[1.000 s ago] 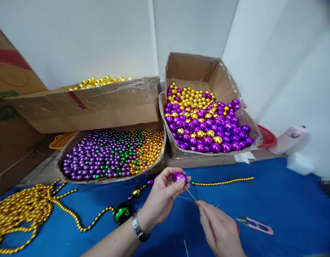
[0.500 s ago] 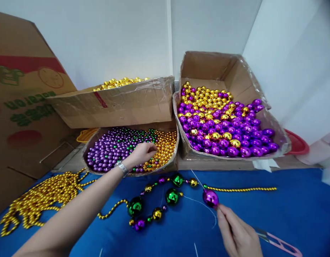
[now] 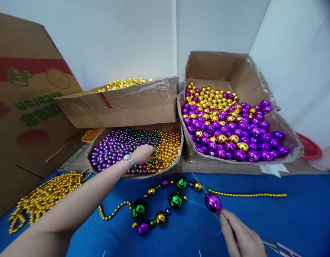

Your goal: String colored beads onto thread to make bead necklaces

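My left hand (image 3: 143,154), with a watch on the wrist, reaches into a low cardboard box (image 3: 181,157) of small purple, green and gold beads (image 3: 167,146). Its fingers are closed in a pinch over the green and gold ones; their tips are partly hidden. My right hand (image 3: 242,233) pinches the near end of a large shiny purple bead (image 3: 213,203). A thin needle (image 3: 198,182) sticks out of the bead's far side. Left of it on the blue cloth lies a strung necklace with big green balls (image 3: 138,209), gold balls (image 3: 161,217) and white thread (image 3: 198,202).
Gold bead chains (image 3: 47,194) are heaped at the left. A larger box (image 3: 218,66) of purple and gold balls stands at the back right, and another box (image 3: 138,109) above the small beads. Pink-handled scissors (image 3: 284,248) lie beside my right hand.
The view has shifted slightly, moving the scene rightward. My left hand stays among the small beads, its fingers more curled downward. My right hand keeps hold of the purple bead.
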The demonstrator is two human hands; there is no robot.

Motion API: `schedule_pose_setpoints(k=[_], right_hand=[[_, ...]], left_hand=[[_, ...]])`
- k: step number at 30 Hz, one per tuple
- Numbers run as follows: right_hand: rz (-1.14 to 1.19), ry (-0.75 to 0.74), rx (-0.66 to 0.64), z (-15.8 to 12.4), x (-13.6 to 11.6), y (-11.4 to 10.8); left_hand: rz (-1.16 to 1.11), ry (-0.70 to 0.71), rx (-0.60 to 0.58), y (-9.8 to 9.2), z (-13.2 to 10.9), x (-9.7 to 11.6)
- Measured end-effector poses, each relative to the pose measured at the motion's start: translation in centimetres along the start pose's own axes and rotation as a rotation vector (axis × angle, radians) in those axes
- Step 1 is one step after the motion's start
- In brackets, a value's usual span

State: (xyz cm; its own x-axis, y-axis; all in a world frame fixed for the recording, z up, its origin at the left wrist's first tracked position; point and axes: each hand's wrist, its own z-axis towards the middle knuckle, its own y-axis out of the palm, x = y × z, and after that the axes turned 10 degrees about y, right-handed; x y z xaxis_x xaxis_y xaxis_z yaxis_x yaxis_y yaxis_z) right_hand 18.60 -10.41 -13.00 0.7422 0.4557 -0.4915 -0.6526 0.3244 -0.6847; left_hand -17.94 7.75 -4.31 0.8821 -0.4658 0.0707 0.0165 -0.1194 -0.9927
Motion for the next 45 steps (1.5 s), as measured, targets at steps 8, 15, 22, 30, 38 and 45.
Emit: schedule_pose_setpoints(k=[8,15,22,30,38,45], right_hand=[[0.02,-0.029,0.04,0.7,-0.5,0.4],[0.093,0.053,-0.012,1.1,-1.6,0.3],[0.155,0.088,-0.003,2.6,-3.5,0.5],[0.121,0.092,0.002,3.0,-3.7,0.2],[0.121,0.102,-0.023,2.4,-3.0,0.1],[0.155,0.147,0.036,2.6,-2.8,0.1]], left_hand=[[-0.156,-0.126,0.036,2.8,4.1,0.2],[-0.615,-0.097,0.279,0.3,3.2,2.7],[-1.476,0.025,0.421,-1.8,-1.6,10.2],[-1.809,-0.064,0.352,-1.0,-2.4,14.2],[-1.767,-0.024,0.344,-0.9,-2.4,14.6],[-1.373,0.174,0.392,-3.5,-1.9,16.4]])
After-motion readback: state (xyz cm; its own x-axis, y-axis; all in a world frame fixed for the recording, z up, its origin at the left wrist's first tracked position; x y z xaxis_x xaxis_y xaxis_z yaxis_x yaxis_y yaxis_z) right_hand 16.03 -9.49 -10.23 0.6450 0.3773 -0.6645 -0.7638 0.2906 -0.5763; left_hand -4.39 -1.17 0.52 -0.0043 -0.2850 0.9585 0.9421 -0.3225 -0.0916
